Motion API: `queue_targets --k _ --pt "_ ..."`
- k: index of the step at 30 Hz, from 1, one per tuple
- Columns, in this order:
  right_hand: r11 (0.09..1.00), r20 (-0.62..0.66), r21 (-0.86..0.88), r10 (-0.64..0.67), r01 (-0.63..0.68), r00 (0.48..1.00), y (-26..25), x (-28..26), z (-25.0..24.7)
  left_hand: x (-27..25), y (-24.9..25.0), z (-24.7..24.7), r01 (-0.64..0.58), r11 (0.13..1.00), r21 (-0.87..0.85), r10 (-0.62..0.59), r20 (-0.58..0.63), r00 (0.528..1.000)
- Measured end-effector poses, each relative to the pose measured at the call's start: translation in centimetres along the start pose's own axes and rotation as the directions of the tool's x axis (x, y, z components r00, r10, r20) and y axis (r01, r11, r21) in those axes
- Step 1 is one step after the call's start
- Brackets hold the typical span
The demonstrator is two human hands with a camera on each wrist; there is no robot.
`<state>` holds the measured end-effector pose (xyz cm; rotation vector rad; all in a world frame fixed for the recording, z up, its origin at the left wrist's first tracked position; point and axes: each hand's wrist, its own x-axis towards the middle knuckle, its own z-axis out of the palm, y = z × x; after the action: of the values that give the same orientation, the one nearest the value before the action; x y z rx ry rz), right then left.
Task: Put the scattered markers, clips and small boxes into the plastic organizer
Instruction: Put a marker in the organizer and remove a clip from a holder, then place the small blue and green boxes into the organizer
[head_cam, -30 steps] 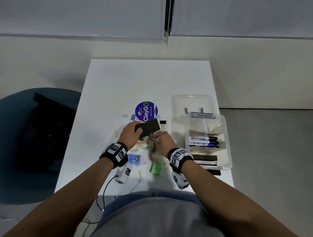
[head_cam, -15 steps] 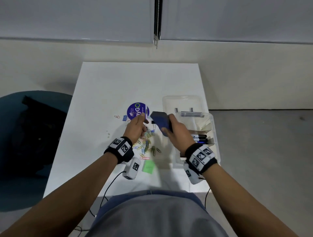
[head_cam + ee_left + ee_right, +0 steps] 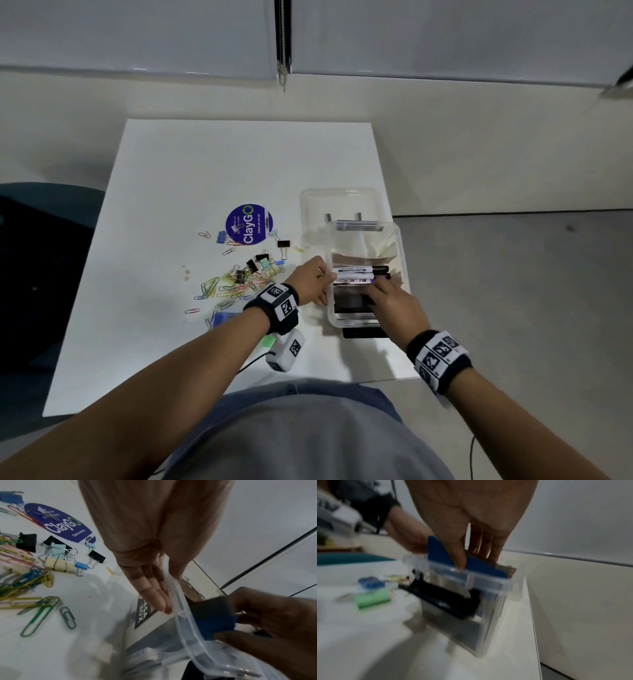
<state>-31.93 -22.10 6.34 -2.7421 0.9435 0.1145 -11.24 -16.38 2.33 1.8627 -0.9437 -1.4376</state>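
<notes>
The clear plastic organizer point(image 3: 402, 260) stands at the table's right edge with markers point(image 3: 359, 272) lying in its middle compartment. My right hand point(image 3: 380, 291) reaches into the near compartment and grips a dark blue small box point(image 3: 445, 555), which is partly below the rim point(image 3: 185, 615). My left hand point(image 3: 315, 281) is at the organizer's left wall, fingers point(image 3: 154, 595) straight down the outside and thumb at the rim, pinching it. Loose paper clips point(image 3: 236, 281) and binder clips point(image 3: 263, 263) lie scattered to the left. A blue box point(image 3: 222, 317) and a green box point(image 3: 269, 341) lie near my left wrist.
The organizer's clear lid point(image 3: 342, 202) lies just behind it. A round purple ClayGo sticker point(image 3: 248, 224) is on the table point(image 3: 205, 164). A black flat item point(image 3: 363, 332) lies at the organizer's near end. A teal chair with a dark bag point(image 3: 34, 257) stands left of the table.
The dark box passed from my left hand to my right, which carried it right and down into the organizer. My left hand moved from the clip pile to the organizer's left wall.
</notes>
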Motion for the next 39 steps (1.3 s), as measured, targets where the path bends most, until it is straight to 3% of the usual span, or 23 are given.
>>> queue_targets --k 4,11,13,17,27,29,31,34,36,39 --pt "0.979 0.059 -0.201 -0.01 0.022 0.998 -0.3 1.3 1.2 -0.1 0.1 0.2 -0.008 1.0 0.0 0.008 0.008 1.0" --pt "0.962 0.318 -0.263 0.014 0.075 0.948 -1.3 4.2 1.2 0.1 -0.1 0.5 0.015 1.0 -0.001 -0.015 -0.015 1.0" --pt "0.968 0.379 -0.241 0.028 0.07 0.925 -1.7 4.3 0.7 0.0 -0.1 0.5 0.022 1.0 0.001 -0.022 -0.02 1.0" --pt "0.977 0.354 -0.21 0.031 0.047 0.935 -2.0 3.1 1.0 0.0 -0.3 0.5 0.013 1.0 0.023 -0.012 -0.05 0.999" --pt "0.988 0.613 -0.138 0.033 0.066 0.789 -1.3 5.3 1.4 -0.4 -0.5 0.6 0.011 0.999 -0.046 -0.014 -0.062 0.998" --pt "0.993 0.608 -0.107 0.036 0.038 0.793 -2.3 5.9 0.2 -0.7 -1.0 -0.4 0.012 0.999 -0.051 -0.016 -0.067 0.998" --pt "1.0 0.522 -0.012 -0.011 0.02 0.853 -4.4 6.4 -1.1 -1.4 -2.2 -2.4 0.027 0.999 0.027 -0.024 -0.111 0.994" --pt "0.991 0.349 0.092 -0.121 0.094 0.929 -9.1 6.9 -1.6 -2.6 -5.5 -6.5 0.099 0.929 0.357 -0.022 -0.213 0.977" --pt "0.983 0.327 0.121 -0.171 0.139 0.929 -12.1 7.0 -0.4 -3.8 -8.1 -9.1 0.15 0.856 0.495 -0.021 -0.257 0.966" --pt "0.977 0.459 0.153 -0.204 0.149 0.865 -15.1 7.1 3.1 -6.4 -11.8 -11.4 0.19 0.784 0.591 -0.028 -0.272 0.962"
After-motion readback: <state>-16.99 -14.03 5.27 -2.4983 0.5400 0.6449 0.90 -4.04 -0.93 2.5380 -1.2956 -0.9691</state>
